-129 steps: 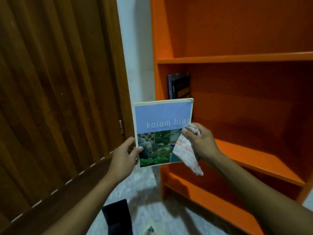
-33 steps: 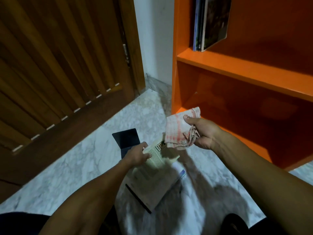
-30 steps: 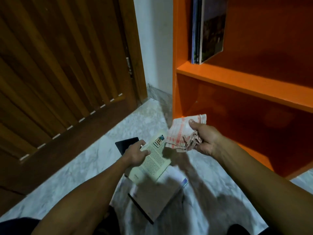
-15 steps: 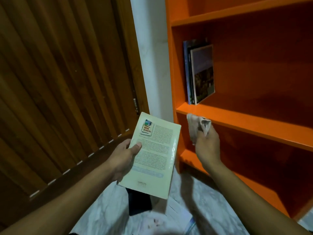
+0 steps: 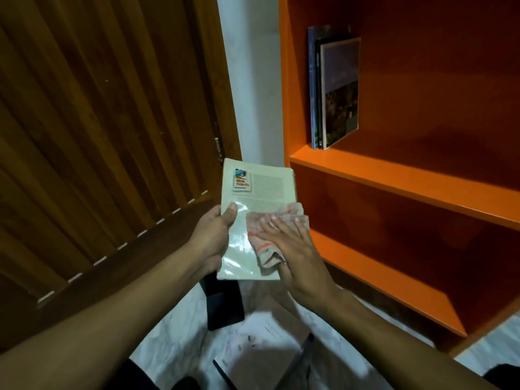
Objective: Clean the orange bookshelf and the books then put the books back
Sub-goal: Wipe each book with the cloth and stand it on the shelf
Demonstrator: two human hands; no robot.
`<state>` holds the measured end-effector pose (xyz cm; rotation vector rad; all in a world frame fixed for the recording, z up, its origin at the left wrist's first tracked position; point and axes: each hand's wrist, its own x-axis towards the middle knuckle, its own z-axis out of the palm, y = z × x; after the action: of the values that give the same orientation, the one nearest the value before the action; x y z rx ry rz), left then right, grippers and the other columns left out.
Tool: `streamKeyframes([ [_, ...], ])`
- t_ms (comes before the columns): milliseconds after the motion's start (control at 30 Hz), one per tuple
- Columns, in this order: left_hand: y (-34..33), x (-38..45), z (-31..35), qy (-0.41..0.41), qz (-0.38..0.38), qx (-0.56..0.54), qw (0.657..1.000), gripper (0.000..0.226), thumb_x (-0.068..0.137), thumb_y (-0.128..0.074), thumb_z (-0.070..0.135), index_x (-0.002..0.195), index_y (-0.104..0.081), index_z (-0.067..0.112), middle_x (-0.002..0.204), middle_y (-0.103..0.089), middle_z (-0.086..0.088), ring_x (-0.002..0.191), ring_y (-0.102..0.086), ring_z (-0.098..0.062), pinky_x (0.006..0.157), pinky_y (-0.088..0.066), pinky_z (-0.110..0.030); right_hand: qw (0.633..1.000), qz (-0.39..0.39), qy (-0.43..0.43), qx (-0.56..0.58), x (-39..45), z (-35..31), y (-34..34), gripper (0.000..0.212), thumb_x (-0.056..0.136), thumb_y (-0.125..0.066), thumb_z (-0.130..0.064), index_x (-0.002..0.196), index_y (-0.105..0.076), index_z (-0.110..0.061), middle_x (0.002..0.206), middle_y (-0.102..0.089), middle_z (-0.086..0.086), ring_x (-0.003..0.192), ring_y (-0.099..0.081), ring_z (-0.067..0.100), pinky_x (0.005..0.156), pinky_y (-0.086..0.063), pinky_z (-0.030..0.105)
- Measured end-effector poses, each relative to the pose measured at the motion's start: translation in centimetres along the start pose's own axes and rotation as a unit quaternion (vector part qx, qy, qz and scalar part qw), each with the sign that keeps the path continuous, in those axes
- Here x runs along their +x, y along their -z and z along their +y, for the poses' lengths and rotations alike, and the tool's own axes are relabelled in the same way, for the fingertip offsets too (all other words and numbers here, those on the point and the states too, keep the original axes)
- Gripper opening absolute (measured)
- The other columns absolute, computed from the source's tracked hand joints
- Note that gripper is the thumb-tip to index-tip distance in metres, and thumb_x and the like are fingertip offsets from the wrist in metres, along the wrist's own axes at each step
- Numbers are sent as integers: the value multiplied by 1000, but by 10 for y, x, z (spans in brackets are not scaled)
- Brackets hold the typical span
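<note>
My left hand grips the pale book by its left edge, thumb on the cover. My right hand, fingers flat, presses the cloth onto its lower right, beside the orange bookshelf.

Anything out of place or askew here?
Mostly normal mid-clean. Books and a dark book lie loose on the floor, not yet shelved. The shelved books lean left against the bookshelf side wall. No visible damage or spills.

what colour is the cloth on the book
Pale whitish cloth with faded red-orange stripes, under the right hand; head view.
</note>
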<state>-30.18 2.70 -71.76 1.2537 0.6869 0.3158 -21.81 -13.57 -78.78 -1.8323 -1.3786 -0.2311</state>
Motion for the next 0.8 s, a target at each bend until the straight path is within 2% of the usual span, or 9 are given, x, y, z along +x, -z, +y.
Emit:
streamKeyframes([
  [67, 8, 9, 1, 4, 39, -18, 999, 24, 106, -47, 33, 120, -62, 22, 111, -76, -11, 96, -75, -33, 83, -58, -53, 999, -7, 23, 31, -10, 0, -4, 50, 90, -36, -16, 135, -57, -19, 146, -53, 1, 145, -34, 12, 124, -11, 38],
  [167, 17, 16, 0, 12, 88, -25, 996, 25, 106, -45, 35, 118, -64, 23, 107, -77, -7, 95, -75, -32, 74, -59, -47, 998, -17, 58, 36, -16, -2, -5, 48, 82, -47, 1, 124, -60, -18, 129, -64, 3, 131, -49, 12, 116, -27, 36],
  [300, 27, 14, 3, -5, 107, 3, 994, 24, 106, -44, 36, 114, -63, 24, 111, -76, -6, 99, -74, -33, 79, -57, -50, 993, -53, 74, 75, -14, -15, -3, 39, 85, -46, 3, 109, -58, -25, 106, -63, -14, 100, -53, -4, 90, -37, 28],
  [367, 30, 10, 5, -26, 100, 34, 994, 23, 106, -45, 36, 114, -62, 23, 113, -75, -6, 99, -74, -31, 85, -57, -51, 989, -64, 14, 133, -10, -18, 2, 37, 90, -46, 6, 103, -57, -28, 96, -61, -20, 88, -53, -12, 79, -39, 20],
  [433, 34, 6, 4, -44, 86, 77, 992, 23, 105, -46, 36, 115, -62, 23, 112, -75, -4, 98, -74, -28, 89, -56, -54, 973, -12, -100, 207, 1, -18, 10, 28, 96, -44, -5, 98, -56, -30, 84, -62, -20, 74, -57, -7, 67, -42, 17],
  [533, 37, -4, 1, -25, 20, 126, 992, 27, 105, -45, 37, 123, -58, 22, 113, -76, -4, 98, -75, -28, 85, -56, -55, 895, 136, -292, 309, 25, -10, 27, 19, 104, -44, -17, 102, -61, -23, 75, -64, -9, 62, -59, 7, 54, -47, 25],
  [633, 30, -16, -8, 11, -35, 137, 990, 27, 105, -45, 32, 124, -58, 17, 112, -76, -8, 100, -74, -31, 85, -57, -54, 861, 245, -328, 303, 41, -1, 43, 19, 104, -45, -19, 110, -62, -22, 97, -69, -3, 90, -66, 19, 76, -54, 37],
  [733, 14, -22, -23, 22, -73, 141, 987, 28, 105, -47, 25, 122, -60, 7, 112, -75, -13, 104, -73, -34, 95, -55, -56, 913, 239, -274, 183, 45, 2, 43, 23, 103, -47, -34, 122, -59, -32, 117, -67, -13, 114, -61, 11, 99, -48, 42],
  [800, 3, -22, -32, 27, -90, 149, 984, 28, 105, -48, 24, 121, -61, 3, 112, -75, -16, 105, -71, -36, 97, -54, -57, 960, 154, -225, 67, 42, 0, 31, 41, 101, -44, -25, 141, -46, -36, 147, -51, -11, 143, -36, 10, 121, -19, 47],
])
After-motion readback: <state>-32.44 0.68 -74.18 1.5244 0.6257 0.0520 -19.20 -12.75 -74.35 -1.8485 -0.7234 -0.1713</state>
